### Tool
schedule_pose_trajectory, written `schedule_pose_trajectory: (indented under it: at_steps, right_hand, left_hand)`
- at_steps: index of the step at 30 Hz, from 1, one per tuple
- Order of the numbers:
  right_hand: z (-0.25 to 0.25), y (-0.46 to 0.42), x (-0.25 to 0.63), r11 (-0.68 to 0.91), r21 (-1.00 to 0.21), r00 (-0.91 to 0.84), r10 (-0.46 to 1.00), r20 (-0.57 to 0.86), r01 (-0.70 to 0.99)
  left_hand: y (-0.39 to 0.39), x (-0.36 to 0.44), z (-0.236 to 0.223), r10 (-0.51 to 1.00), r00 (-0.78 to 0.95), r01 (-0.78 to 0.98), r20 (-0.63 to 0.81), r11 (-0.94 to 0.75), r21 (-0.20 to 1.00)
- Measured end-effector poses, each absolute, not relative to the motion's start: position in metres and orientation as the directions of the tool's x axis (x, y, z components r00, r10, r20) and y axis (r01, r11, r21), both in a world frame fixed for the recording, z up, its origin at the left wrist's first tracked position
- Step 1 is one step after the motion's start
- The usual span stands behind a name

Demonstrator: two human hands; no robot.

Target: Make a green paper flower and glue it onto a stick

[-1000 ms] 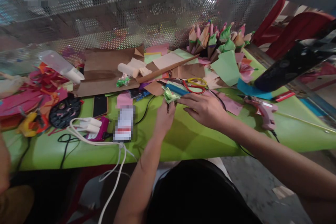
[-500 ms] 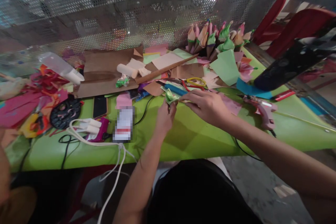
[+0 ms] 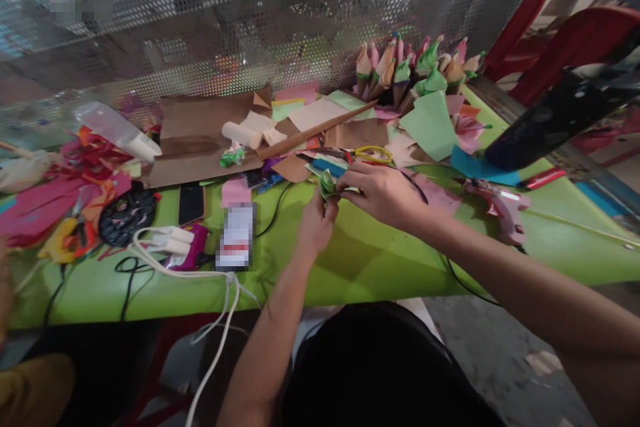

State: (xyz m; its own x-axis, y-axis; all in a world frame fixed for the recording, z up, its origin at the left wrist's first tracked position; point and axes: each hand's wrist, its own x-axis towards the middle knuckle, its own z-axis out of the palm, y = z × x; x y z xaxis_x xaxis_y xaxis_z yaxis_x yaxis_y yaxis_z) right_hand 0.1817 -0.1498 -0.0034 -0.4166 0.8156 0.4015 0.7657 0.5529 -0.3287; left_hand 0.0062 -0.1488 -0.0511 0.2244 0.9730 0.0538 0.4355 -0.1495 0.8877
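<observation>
Upright in my left hand (image 3: 316,219) is a small paper cone with a light green paper swirl (image 3: 327,185) on top. The fingers of that hand wrap round its lower part and hide most of it. From the right, my right hand (image 3: 383,193) reaches over with thumb and fingertips pinched at the edge of the green paper. Just behind the hands lie a blue craft knife (image 3: 327,167) and scissors with yellow and red handles (image 3: 375,155). A pink glue gun (image 3: 503,207) rests on the green table (image 3: 400,267) to the right.
Finished paper ice cream cones (image 3: 400,73) stand at the back right. Coloured paper scraps and brown cardboard (image 3: 205,120) cover the rear. A phone (image 3: 236,237), a purple power adapter (image 3: 193,247) and cables sit left. A dark bottle (image 3: 540,120) leans right; another person's hand (image 3: 4,293) shows far left.
My right hand has moved left and closed in on the green swirl, its fingers now bent into a pinch. The left hand stays almost in place. The other person's arm at far left has drawn back.
</observation>
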Motion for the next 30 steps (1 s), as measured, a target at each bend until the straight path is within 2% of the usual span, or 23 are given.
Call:
schedule_pose_trajectory:
  at_steps: [5,11,20,24,30]
  right_hand:
    - [-0.008,-0.149,0.180,0.567,-0.316,-0.424,0.802,0.420,0.761]
    - [-0.007,-0.149,0.180,0.578,-0.210,-0.468,0.786,0.403,0.789]
    - [-0.010,-0.145,0.179,0.602,-0.219,-0.476,0.765,0.433,0.768]
    - [-0.013,-0.146,0.179,0.593,-0.259,-0.458,0.777,0.431,0.762]
    - [-0.017,-0.149,0.177,0.532,-0.398,-0.351,0.825,0.443,0.747]
  left_hand:
    - [-0.149,0.006,-0.053,0.971,0.231,0.432,0.070,-0.166,0.887]
    - [-0.148,0.006,-0.057,0.957,0.275,0.361,0.090,-0.189,0.913]
    - [-0.150,0.006,-0.056,0.955,0.277,0.387,0.105,-0.211,0.898]
    - [-0.151,0.008,-0.055,0.962,0.254,0.392,0.102,-0.199,0.898]
    - [-0.149,0.009,-0.058,0.978,0.198,0.417,0.071,-0.150,0.897]
